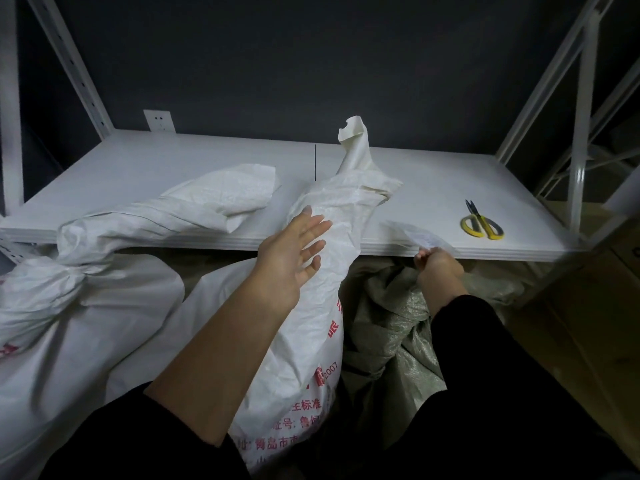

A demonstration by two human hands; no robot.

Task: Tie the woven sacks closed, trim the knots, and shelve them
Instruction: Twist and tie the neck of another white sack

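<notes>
L hand (294,251) open, flat on white woven sack w/ red print (311,341), "2007" legible; R hand (438,265) pinches blurred white scrap (420,235) at white shelf (433,188) edge.

Right hand (437,266) motion-blurred; pinched white scrap (420,235) smeared; sack (304,341) print partly hidden.

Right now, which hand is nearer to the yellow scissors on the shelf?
The right hand. It grips a pale scrap at the shelf edge, down-left of the scissors. The left hand lies open on the white sack, farther left.
</notes>
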